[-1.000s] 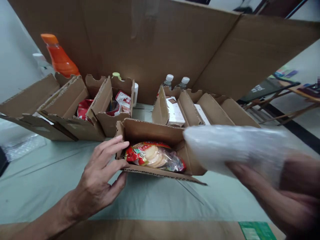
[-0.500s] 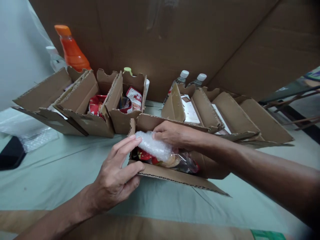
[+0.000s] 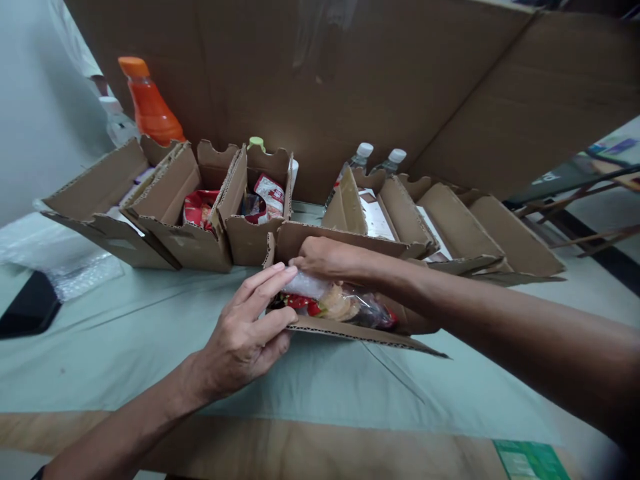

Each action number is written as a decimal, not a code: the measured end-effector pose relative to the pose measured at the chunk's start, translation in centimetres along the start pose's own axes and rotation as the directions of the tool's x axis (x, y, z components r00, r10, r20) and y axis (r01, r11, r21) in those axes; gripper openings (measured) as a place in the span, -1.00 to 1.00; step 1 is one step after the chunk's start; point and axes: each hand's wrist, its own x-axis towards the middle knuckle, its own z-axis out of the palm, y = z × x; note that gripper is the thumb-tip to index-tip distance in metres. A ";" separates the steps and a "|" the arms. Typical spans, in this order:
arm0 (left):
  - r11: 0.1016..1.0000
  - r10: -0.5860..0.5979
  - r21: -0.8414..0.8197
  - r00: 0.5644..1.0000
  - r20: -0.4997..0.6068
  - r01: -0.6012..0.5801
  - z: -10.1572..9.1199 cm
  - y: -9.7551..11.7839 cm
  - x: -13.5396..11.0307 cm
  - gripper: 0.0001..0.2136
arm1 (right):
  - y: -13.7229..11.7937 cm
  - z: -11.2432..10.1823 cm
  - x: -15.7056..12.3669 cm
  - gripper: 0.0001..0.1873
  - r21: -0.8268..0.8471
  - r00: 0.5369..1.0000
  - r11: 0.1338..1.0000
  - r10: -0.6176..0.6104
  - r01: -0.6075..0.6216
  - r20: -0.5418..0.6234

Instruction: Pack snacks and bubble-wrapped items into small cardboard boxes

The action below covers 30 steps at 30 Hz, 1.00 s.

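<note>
A small open cardboard box (image 3: pixel 350 331) lies near me on the pale green table cover. Inside it is a clear snack bag of round crackers with red print (image 3: pixel 345 307). My right hand (image 3: pixel 327 259) reaches over the box and presses a wad of bubble wrap (image 3: pixel 307 285) down onto the bag, fingers closed on it. My left hand (image 3: pixel 247 330) rests against the box's left end, fingers extended and touching the box edge and the bubble wrap.
Behind stand two rows of open cardboard boxes (image 3: pixel 200 220), some with red snack packs (image 3: pixel 197 207), some with white packs (image 3: pixel 377 220). An orange bottle (image 3: pixel 150 107), water bottles (image 3: pixel 363 157), a large cardboard sheet (image 3: pixel 350 73), bubble wrap (image 3: pixel 75 273) and a black object (image 3: pixel 27 307) surround them.
My right hand brought the bubble wrap from the right into the near box and pushed it lower onto the snack bag. My left hand shifted to the box's left end.
</note>
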 end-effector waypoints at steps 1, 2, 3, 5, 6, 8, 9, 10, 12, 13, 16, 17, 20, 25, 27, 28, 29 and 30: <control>1.000 0.004 0.004 1.000 -0.006 -0.004 0.0 0.0 0.0 -0.82 | 0.4 -0.3 -0.7 -0.61 0.048 0.998 0.999 0.019 -0.022 0.067; 1.000 0.006 0.007 1.000 -0.009 -0.006 0.1 0.0 0.0 -0.82 | 0.9 -0.8 -1.5 -0.50 0.094 0.990 0.994 0.033 -0.047 0.138; 1.000 0.006 0.009 1.000 -0.009 -0.006 0.1 0.0 0.0 -0.83 | 1.4 -1.2 -2.4 -0.42 0.141 0.982 0.989 0.021 -0.048 0.189; 1.000 0.007 0.006 1.000 -0.005 -0.007 0.1 0.0 0.0 -0.84 | 2.5 -1.9 -4.2 -0.32 0.237 0.979 0.968 -0.126 0.085 0.161; 1.000 0.008 0.002 1.000 -0.006 -0.008 0.1 0.0 0.0 -0.84 | 2.8 -2.0 -4.9 -0.25 0.232 0.972 0.957 -0.204 0.172 0.120; 1.000 0.005 -0.005 1.000 -0.011 -0.005 0.2 0.0 0.0 -0.85 | 3.1 -1.9 -5.6 -0.23 0.107 0.953 0.953 -0.292 0.283 0.078; 1.000 0.002 -0.006 1.000 -0.015 -0.002 0.2 0.0 0.0 -0.85 | 2.8 -1.7 -5.7 -0.32 0.018 0.951 0.954 -0.299 0.299 0.081; 1.000 -0.001 -0.006 1.000 -0.019 0.001 0.3 0.0 0.0 -0.85 | 2.5 -1.4 -5.5 -0.46 -0.077 0.954 0.953 -0.287 0.294 0.084; 1.000 -0.003 -0.004 1.000 -0.020 0.003 0.3 0.1 -0.1 -0.84 | 1.3 -0.6 -4.7 -0.64 -0.262 0.968 0.932 -0.244 0.251 0.061; 1.000 -0.001 -0.003 1.000 -0.018 0.001 0.3 0.1 -0.1 -0.83 | 0.7 -0.3 -4.2 -0.65 -0.337 0.972 0.913 -0.229 0.230 0.045; 1.000 0.000 0.005 1.000 -0.014 0.000 0.3 0.1 0.0 -0.82 | -0.7 0.7 -2.3 -0.61 -0.474 0.980 0.858 -0.187 0.199 0.074; 1.000 -0.002 0.010 1.000 -0.013 0.002 0.3 0.1 0.0 -0.82 | -0.9 1.0 -1.7 -0.61 -0.491 0.980 0.848 -0.170 0.199 0.104; 1.000 -0.007 0.019 1.000 -0.002 0.007 0.3 0.1 0.2 -0.82 | -0.8 1.3 -0.3 -0.62 -0.478 0.974 0.850 -0.163 0.220 0.157; 0.999 -0.042 -0.009 0.998 -0.041 0.041 0.4 0.3 -0.1 -0.73 | 1.3 -0.5 -3.9 -0.47 -0.376 0.953 0.893 -0.295 0.248 -0.072; 0.993 -0.115 -0.032 0.988 -0.103 0.112 0.1 0.3 -0.8 -0.45 | 3.1 -1.0 -8.3 -0.51 -0.282 0.917 0.942 -0.267 0.183 -0.295; 0.986 -0.165 -0.050 0.978 -0.129 0.160 -0.1 0.3 -1.4 -0.31 | 4.4 -0.9 -10.8 -0.55 -0.209 0.869 0.967 -0.228 0.148 -0.438; 0.973 -0.227 -0.073 0.964 -0.141 0.218 -0.3 0.3 -2.0 -0.21 | 5.9 -0.3 -13.3 -0.56 -0.123 0.817 0.987 -0.153 0.100 -0.556; 0.953 -0.299 -0.100 0.944 -0.136 0.287 -0.4 0.2 -2.7 -0.17 | 7.5 0.7 -15.6 -0.58 -0.036 0.737 0.999 -0.055 0.041 -0.674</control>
